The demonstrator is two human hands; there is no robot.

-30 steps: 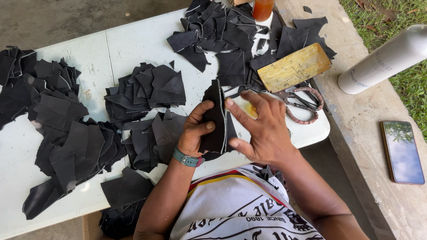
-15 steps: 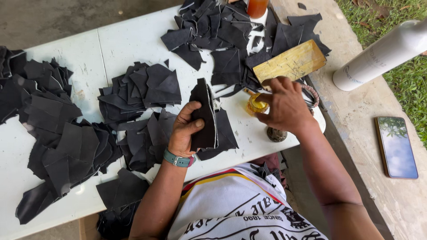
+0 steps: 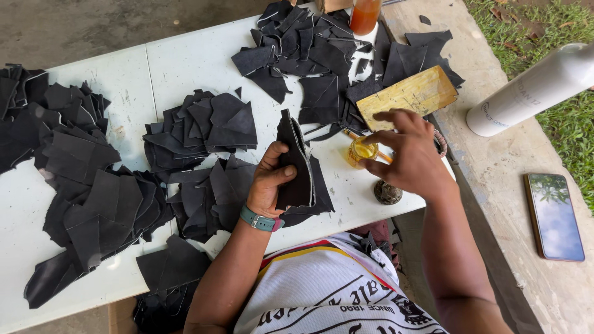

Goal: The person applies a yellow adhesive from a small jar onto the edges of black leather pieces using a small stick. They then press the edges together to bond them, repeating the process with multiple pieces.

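My left hand, with a teal watch on its wrist, grips a folded black leather piece and holds it upright over the white table. My right hand hovers with fingers spread over a small glass jar of yellow liquid near the table's right edge. A thin yellow stick runs from the jar under my palm. I cannot see whether my fingers grip it.
Several piles of black leather pieces cover the table. A yellow wooden block and an orange bottle lie beyond the jar, and a round dark lid lies before it. A white cylinder and a phone rest on the concrete ledge at right.
My right hand left the leather piece and moved right to the jar, where its fingers have spread. My left hand keeps the piece, now raised a little more upright.
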